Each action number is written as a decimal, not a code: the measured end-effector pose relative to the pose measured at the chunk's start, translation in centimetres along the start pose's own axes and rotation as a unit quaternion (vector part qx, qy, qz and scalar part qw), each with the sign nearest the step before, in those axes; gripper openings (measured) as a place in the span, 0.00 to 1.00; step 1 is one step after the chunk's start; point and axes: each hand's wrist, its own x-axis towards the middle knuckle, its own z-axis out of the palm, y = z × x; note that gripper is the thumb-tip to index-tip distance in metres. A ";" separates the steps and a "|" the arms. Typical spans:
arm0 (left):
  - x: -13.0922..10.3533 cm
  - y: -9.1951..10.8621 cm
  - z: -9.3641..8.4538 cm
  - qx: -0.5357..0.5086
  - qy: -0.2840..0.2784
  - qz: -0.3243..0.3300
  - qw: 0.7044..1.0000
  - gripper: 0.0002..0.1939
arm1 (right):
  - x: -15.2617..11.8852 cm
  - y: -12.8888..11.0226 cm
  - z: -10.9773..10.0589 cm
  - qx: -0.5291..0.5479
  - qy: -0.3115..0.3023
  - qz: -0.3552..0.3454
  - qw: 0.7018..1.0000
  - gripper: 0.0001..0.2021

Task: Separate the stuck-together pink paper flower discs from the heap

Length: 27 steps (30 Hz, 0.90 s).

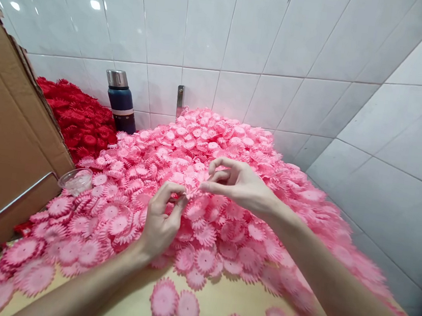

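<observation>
A large heap of pink scalloped flower discs (205, 234) covers much of the yellowish tabletop (131, 302). Above the heap, my left hand (163, 216) is closed in a pinch, with a pale pink flower piece (192, 189) at its fingertips. Just to the right, my right hand (237, 181) has its thumb and fingers bent towards each other beside that piece; what lies between its fingertips is too small to make out. The two hands are close together but apart. Several loose discs (164, 301) lie near the front edge.
A dark blue bottle (121, 103) stands behind the heap, beside a pile of red flower discs (84, 122). At the left are a cardboard panel (10, 133), a bent metal rod (17, 201) and a small clear dish (76, 181). White tiled walls (207, 29) rise behind and right.
</observation>
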 end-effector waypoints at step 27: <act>0.0 1.5 -0.6 0.003 -0.158 0.173 0.972 0.33 | -8.4 -4.0 2.1 -0.450 -0.177 0.056 0.874 0.06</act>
